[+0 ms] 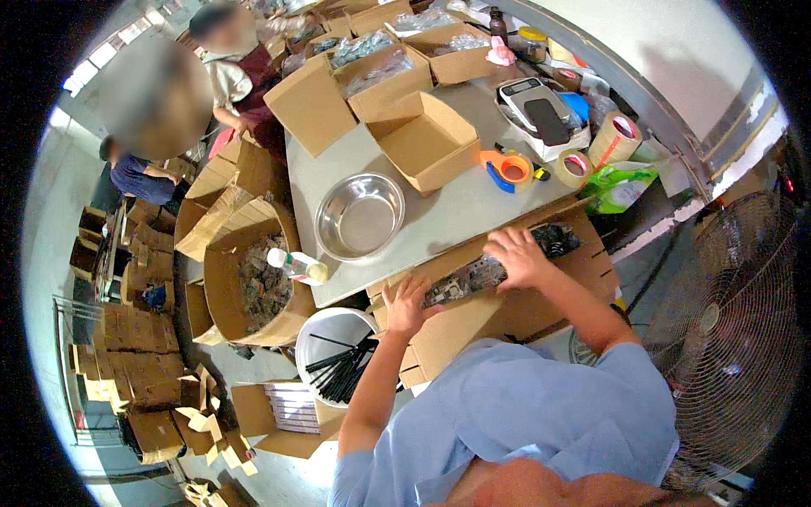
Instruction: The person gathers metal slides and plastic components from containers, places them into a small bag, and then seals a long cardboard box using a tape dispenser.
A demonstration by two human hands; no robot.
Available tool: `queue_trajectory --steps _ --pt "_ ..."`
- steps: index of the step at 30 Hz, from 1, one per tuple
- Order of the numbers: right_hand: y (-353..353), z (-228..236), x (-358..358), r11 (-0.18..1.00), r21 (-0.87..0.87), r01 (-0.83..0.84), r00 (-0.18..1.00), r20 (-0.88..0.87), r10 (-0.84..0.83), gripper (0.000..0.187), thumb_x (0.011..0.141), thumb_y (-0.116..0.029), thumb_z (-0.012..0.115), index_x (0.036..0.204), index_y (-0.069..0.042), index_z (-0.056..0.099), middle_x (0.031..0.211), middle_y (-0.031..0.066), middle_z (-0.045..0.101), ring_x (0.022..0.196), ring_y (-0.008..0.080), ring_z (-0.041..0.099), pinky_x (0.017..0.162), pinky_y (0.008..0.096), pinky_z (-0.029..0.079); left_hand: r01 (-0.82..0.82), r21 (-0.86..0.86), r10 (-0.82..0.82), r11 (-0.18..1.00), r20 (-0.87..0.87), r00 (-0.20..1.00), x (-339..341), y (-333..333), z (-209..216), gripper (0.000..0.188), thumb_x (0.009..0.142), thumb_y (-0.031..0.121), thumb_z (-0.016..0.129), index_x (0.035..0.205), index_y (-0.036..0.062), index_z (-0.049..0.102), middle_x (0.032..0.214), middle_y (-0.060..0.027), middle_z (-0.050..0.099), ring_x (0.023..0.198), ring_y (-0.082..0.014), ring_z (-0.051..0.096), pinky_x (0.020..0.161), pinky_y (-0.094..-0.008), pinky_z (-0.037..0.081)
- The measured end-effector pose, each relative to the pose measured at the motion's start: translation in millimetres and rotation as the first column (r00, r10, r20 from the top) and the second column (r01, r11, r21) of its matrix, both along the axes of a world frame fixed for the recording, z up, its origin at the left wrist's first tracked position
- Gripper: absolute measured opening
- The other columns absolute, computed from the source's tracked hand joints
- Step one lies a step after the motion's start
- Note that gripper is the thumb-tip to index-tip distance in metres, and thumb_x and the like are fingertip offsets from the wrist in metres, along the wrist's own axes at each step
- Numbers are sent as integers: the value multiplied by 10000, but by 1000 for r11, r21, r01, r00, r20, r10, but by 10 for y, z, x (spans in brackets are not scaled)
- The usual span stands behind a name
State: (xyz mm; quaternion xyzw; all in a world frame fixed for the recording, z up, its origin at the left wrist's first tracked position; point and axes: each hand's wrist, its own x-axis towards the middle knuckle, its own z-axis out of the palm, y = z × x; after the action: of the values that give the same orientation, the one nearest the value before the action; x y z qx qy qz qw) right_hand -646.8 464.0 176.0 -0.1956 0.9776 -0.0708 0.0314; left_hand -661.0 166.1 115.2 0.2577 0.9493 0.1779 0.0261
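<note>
In front of me is an open long cardboard box (473, 317) with its near flap folded out towards me. Dark and grey small parts (465, 283), seemingly in clear plastic bags, lie in its opening, with more black pieces at the right end. My left hand (410, 306) is at the box's left end, fingers spread, beside the parts. Over the middle of the contents rests my right hand (517, 255), its fingers apart and pressing down on the bags. Neither hand grips anything that I can make out.
On the grey table (300, 207) are a steel bowl (360, 216), a cardboard box (422, 139), a tape dispenser (509, 171) and a scale (536, 110). A bottle (297, 265) lies tilted at the left edge. Left stands a white bucket of black rods (342, 367); right, a fan (726, 329).
</note>
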Motion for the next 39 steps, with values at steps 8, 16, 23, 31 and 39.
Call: queue_trajectory --steps 8,16,23,31,39 --pt "669 -834 -226 986 -133 -105 963 236 134 712 706 -555 613 1278 -163 454 1333 51 444 1117 311 469 958 468 342 52 126 -99 991 403 910 -349 -52 -556 364 813 412 585 978 94 648 1048 -104 604 1036 -329 527 926 -460 380" --pt "593 -928 -390 998 38 -45 997 -64 47 617 770 -624 485 1143 -134 527 1156 105 532 1137 314 438 970 500 317 -51 -372 63 927 19 998 -310 547 -323 572 897 489 374 1403 252 250 1415 -61 297 1293 -271 267 1026 -541 183" --pt "570 -1134 -197 994 -95 61 984 -161 -76 485 864 -540 403 1164 -170 492 1230 112 467 1149 279 408 982 489 252 -54 -405 99 913 92 991 -77 685 -483 657 869 534 398 1424 264 171 1472 -80 147 1351 -302 135 1033 -616 85" --pt "1026 -853 -219 999 -30 -34 995 91 37 757 713 -642 545 1313 -215 369 1313 150 396 1196 350 372 990 546 237 221 -370 -198 903 100 975 -53 1831 -223 784 745 676 485 1396 287 285 1473 -126 138 1315 -402 155 1023 -604 133" --pt "1678 -586 -552 972 181 -150 944 319 87 1022 508 -586 760 1371 -249 329 1336 163 341 1207 386 345 993 586 237 265 -259 -229 929 161 960 -212 2048 -237 747 753 624 519 1390 309 290 1456 -133 187 1289 -395 215 997 -604 193"
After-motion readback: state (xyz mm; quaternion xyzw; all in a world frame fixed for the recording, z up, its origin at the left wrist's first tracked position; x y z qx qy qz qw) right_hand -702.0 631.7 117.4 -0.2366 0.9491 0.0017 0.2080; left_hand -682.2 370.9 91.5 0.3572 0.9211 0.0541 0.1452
